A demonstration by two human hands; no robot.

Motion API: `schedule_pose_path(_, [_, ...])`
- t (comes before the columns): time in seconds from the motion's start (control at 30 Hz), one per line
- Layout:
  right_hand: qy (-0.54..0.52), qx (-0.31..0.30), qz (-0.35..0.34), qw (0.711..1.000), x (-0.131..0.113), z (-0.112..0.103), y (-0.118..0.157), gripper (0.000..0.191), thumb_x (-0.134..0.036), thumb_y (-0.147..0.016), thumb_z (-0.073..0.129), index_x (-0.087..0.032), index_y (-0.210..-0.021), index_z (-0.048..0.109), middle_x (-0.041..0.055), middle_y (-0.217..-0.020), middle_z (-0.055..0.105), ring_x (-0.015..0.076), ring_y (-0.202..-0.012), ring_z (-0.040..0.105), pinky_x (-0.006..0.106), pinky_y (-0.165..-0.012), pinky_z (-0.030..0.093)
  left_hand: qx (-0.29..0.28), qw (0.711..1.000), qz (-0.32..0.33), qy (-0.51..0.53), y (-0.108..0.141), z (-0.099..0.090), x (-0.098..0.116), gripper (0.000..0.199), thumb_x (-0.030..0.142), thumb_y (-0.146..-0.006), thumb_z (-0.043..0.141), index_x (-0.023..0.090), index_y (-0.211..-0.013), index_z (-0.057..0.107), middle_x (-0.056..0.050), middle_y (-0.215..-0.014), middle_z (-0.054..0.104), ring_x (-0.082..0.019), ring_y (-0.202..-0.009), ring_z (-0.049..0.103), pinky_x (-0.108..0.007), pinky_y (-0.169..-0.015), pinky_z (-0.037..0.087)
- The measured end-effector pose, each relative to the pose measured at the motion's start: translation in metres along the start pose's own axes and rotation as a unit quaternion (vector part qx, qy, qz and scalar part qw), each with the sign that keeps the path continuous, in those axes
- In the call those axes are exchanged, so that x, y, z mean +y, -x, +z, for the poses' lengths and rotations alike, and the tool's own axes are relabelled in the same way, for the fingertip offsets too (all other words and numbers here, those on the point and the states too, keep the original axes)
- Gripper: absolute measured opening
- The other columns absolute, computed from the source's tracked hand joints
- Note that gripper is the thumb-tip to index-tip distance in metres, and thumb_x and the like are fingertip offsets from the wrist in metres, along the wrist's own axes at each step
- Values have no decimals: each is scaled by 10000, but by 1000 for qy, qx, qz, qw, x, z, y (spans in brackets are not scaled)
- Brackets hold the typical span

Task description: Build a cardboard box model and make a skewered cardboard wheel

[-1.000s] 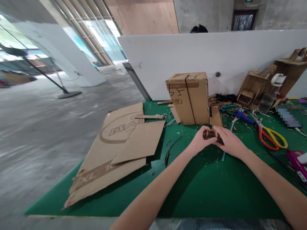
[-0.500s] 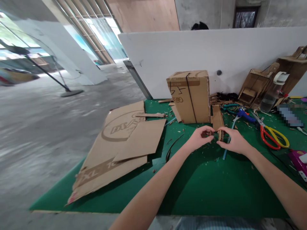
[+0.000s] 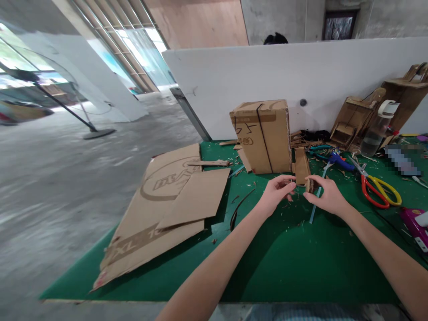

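Note:
My right hand [image 3: 325, 195] pinches a small round cardboard piece [image 3: 310, 185] between thumb and fingertips, just above the green table. Close to its left, my left hand [image 3: 276, 192] has thumb and index finger pressed together. What they hold, if anything, is too small to make out. Beyond both hands lies a narrow cardboard strip [image 3: 302, 166], beside a tall cardboard box [image 3: 264, 138] with a black cord round it. A pale blue glue stick [image 3: 314, 209] lies partly behind my right hand.
Flat cardboard sheets [image 3: 194, 200] lie on the left of the green table [image 3: 274, 267]. Red-and-yellow scissors [image 3: 377, 191], blue-handled pliers [image 3: 341, 161], a water bottle [image 3: 377, 129], a phone [image 3: 402, 160] and a magenta glue gun [image 3: 414, 227] are at right. A white partition [image 3: 214, 89] stands behind.
My left hand has drawn slightly away from the cardboard piece and its lower fingers have shifted. The piece has turned a little in my right hand. The view has moved slightly.

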State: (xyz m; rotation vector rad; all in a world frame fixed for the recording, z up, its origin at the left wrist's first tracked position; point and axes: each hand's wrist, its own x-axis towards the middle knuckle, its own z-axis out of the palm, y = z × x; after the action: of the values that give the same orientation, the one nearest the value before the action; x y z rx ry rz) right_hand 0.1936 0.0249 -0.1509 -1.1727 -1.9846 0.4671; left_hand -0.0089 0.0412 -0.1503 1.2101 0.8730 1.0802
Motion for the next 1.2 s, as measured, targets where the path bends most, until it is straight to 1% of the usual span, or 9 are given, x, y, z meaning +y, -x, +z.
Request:
schedule_pose_path(0.1, [-119, -15, 78, 990, -4, 2, -2, 221, -400, -830, 601, -199, -925, 606, 3, -732, 632, 165, -647, 603, 301, -607, 500, 10, 1000, 15, 12, 1, 5, 1, 421, 434, -688, 789, 142, -977, 698, 0, -632, 593, -104, -562, 555, -222, -487, 473])
schedule_pose_path(0.2, [-159, -38, 91, 982, -7, 5, -3, 222, -419, -878, 528, -201, -884, 568, -5, -701, 592, 147, -596, 563, 287, -562, 484, 30, 999, 29, 15, 0, 6, 0, 411, 449, -690, 783, 146, -957, 706, -2, -641, 597, -106, -557, 553, -228, -479, 466])
schedule_pose_path(0.33, [14, -16, -17, 1000, -12, 4, -1, 292, -375, -834, 606, -209, -1069, 555, 71, -940, 664, 220, -821, 636, 351, -706, 522, 64, 997, 31, 36, -4, 1, -3, 392, 464, -692, 774, 150, -919, 710, 8, -650, 585, -94, -527, 523, -227, -457, 440])
schedule_pose_path(0.43, [140, 0, -104, 985, -12, 1, 1, 366, -342, -833, 611, -202, -1166, 552, 139, -1157, 649, 297, -1034, 624, 428, -834, 508, 86, 995, 9, 43, -5, 0, -3, 408, 482, -692, 764, 145, -916, 709, 5, -657, 583, -92, -527, 507, -222, -446, 415])
schedule_pose_path(0.5, [132, -15, -79, 988, -11, 0, 1, 394, -380, -859, 593, -199, -1206, 542, 137, -1147, 658, 288, -1007, 639, 415, -798, 520, 98, 995, 2, 33, -4, 1, -2, 413, 484, -694, 757, 147, -927, 714, -1, -673, 591, -96, -558, 513, -214, -457, 408])
schedule_pose_path(0.7, [-65, -54, 69, 994, -6, 7, 0, 364, -487, -909, 524, -200, -1129, 567, 36, -832, 682, 181, -706, 650, 308, -619, 529, 145, 987, 41, -50, -2, 4, 2, 383, 466, -727, 713, 153, -947, 737, -26, -734, 633, -107, -614, 521, -205, -485, 406])
schedule_pose_path(0.93, [159, -13, -106, 982, -5, 3, 3, 398, -320, -889, 559, -227, -1274, 518, 139, -1287, 607, 286, -1080, 635, 388, -717, 566, 157, 982, 32, -99, -9, -6, -13, 391, 490, -785, 647, 152, -966, 723, -34, -712, 644, -122, -586, 540, -208, -450, 402])
schedule_pose_path(1.07, [52, -8, -19, 998, -6, 4, 3, 409, -426, -847, 626, -218, -1194, 564, 79, -989, 700, 221, -804, 679, 341, -642, 560, 143, 980, 54, -125, -8, -7, -11, 395, 503, -809, 622, 150, -959, 718, -43, -729, 660, -128, -601, 563, -207, -463, 396])
schedule_pose_path(1.2, [-94, -2, 77, 993, -4, 6, 1, 320, -476, -890, 533, -189, -1006, 613, 29, -741, 655, 172, -626, 632, 297, -546, 529, 112, 979, 87, -144, -4, -3, -6, 392, 503, -813, 629, 156, -974, 718, -38, -730, 663, -125, -616, 564, -209, -497, 410])
